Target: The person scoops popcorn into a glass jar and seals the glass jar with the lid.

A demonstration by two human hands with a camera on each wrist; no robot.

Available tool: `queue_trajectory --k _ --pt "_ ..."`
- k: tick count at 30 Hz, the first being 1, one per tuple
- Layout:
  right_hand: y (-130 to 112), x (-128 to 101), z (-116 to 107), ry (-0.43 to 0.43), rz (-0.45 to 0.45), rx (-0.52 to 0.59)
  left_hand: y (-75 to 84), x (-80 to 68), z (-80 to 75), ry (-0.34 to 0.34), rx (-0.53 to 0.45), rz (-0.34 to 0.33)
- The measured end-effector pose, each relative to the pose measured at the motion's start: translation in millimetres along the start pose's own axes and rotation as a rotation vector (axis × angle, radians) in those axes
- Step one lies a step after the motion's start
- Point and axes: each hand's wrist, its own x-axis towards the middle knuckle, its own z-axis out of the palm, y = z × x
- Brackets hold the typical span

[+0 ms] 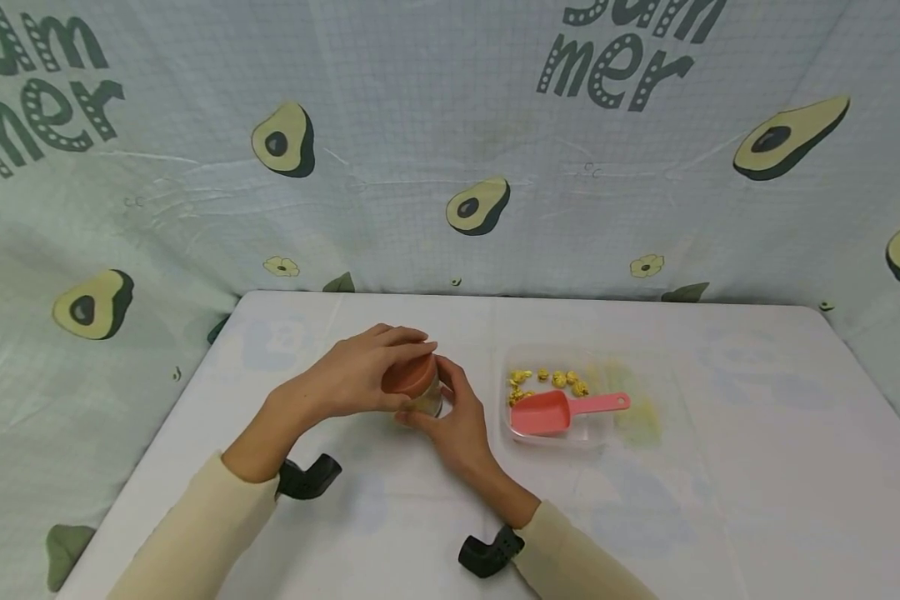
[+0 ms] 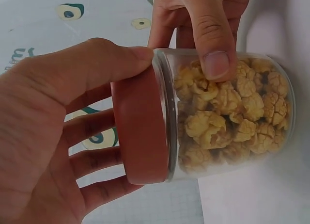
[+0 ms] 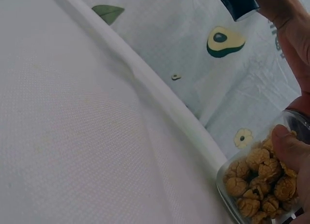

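Near the table's point(image 1: 720, 500) middle, your left hand point(image 1: 360, 375) curls its fingers round the lid point(image 1: 408, 375) on top of the jar point(image 1: 423, 398) — a turning grip, likely — while your right hand point(image 1: 457, 425) wraps the glass to steady it. It stands upright, lid up, with the scoop point(image 1: 562, 411) in the tray point(image 1: 513, 433) to its right.

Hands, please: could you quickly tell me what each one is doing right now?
Left hand: grips the jar's orange lid.
Right hand: holds the clear jar.

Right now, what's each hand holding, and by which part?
Both hold one clear jar of popcorn-like snacks. The left hand grips its reddish-brown lid; the right hand holds the glass body, fingers curled round it.
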Motion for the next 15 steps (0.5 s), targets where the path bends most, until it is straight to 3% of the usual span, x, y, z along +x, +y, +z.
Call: queue_trajectory --k 7,15 --pt "0.3 0.1 -1.3 -0.020 -0.005 -0.003 0.9 0.2 -1.5 0.006 0.019 0.012" --pt "-2.6 0.3 -1.2 -0.017 -0.023 -0.030 3.5 3.1 6.3 0.097 0.138 -0.085"
